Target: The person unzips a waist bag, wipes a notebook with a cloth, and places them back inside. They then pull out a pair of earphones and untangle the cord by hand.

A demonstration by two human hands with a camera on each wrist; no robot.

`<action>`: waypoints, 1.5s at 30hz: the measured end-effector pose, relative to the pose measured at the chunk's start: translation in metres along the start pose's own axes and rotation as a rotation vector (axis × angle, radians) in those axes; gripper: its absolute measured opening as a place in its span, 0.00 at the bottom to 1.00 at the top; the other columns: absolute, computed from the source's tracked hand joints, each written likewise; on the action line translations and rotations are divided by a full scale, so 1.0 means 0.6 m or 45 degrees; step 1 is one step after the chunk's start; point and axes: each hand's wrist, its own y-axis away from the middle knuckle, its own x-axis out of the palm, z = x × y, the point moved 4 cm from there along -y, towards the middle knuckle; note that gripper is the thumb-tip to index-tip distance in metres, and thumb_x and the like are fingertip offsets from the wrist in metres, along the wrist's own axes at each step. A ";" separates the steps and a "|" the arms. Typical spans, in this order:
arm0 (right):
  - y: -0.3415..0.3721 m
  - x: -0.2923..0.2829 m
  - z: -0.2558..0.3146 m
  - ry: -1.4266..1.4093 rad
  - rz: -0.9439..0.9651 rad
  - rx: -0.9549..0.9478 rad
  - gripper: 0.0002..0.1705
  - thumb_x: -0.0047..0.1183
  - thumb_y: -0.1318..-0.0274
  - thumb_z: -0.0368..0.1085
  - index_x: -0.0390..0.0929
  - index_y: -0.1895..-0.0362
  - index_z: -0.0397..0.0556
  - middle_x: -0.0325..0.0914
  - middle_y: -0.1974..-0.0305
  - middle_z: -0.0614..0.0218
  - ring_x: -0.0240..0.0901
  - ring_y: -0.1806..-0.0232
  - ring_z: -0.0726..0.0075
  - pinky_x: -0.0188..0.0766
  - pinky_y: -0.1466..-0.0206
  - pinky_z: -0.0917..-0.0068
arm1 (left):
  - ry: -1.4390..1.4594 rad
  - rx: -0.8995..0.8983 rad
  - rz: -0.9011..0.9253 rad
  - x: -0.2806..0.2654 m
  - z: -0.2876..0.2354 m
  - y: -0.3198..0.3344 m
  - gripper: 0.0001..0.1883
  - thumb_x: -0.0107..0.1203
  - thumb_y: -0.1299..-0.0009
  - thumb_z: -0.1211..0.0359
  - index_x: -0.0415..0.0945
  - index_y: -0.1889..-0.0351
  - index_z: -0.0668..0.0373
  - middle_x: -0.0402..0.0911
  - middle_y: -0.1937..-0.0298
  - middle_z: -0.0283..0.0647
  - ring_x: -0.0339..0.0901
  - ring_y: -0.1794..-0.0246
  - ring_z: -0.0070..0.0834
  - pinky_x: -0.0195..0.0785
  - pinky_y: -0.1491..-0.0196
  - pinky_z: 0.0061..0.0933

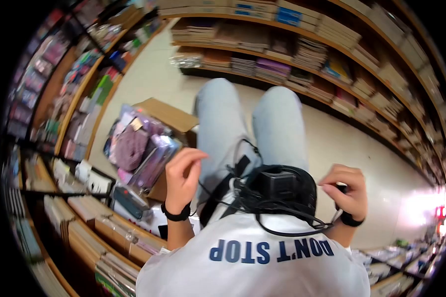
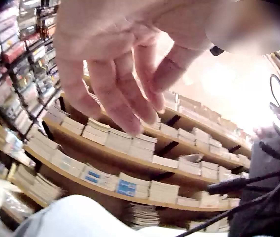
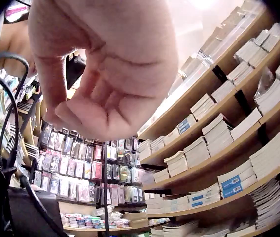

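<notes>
My left hand is raised over the left thigh, beside a box; in the left wrist view the hand has loosely bent, spread fingers and holds nothing. My right hand is in the air right of the lap, its fingers loosely curled. Seen from the right wrist, the hand has its thumb close to the fingertips; nothing shows held, though a small dark thing appears behind the gap. A black device with looped cables rests at the waist between the hands, touched by neither.
An open cardboard box with plastic-wrapped goods stands left of the legs. Long wooden shelves of stacked books and paper run ahead and to the right. Racks of packaged items stand at the left. Pale floor shows beside the knees.
</notes>
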 end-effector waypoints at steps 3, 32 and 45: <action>-0.019 -0.016 -0.013 0.027 -0.041 -0.068 0.05 0.59 0.57 0.28 0.82 0.72 0.40 0.76 0.78 0.63 0.69 0.77 0.70 0.63 0.72 0.77 | 0.053 -0.163 -0.514 -0.073 0.078 0.015 0.06 0.49 0.34 0.78 0.78 0.67 0.68 0.81 0.67 0.42 0.77 0.64 0.28 0.68 0.57 0.25; -0.126 -0.050 -0.012 0.153 -0.273 -0.207 0.05 0.59 0.49 0.29 0.79 0.72 0.38 0.73 0.79 0.65 0.65 0.78 0.73 0.61 0.72 0.78 | -1.596 -0.163 -0.781 -0.246 0.397 0.087 0.44 0.63 0.54 0.70 0.67 0.33 0.37 0.72 0.60 0.47 0.73 0.58 0.48 0.70 0.55 0.46; -0.152 -0.034 -0.043 0.060 -0.481 -0.208 0.17 0.56 0.43 0.35 0.77 0.50 0.46 0.77 0.61 0.67 0.69 0.62 0.72 0.66 0.56 0.76 | 0.518 0.428 -1.286 -0.091 0.013 -0.107 0.16 0.62 0.33 0.74 0.74 0.49 0.72 0.81 0.56 0.45 0.77 0.60 0.27 0.72 0.53 0.27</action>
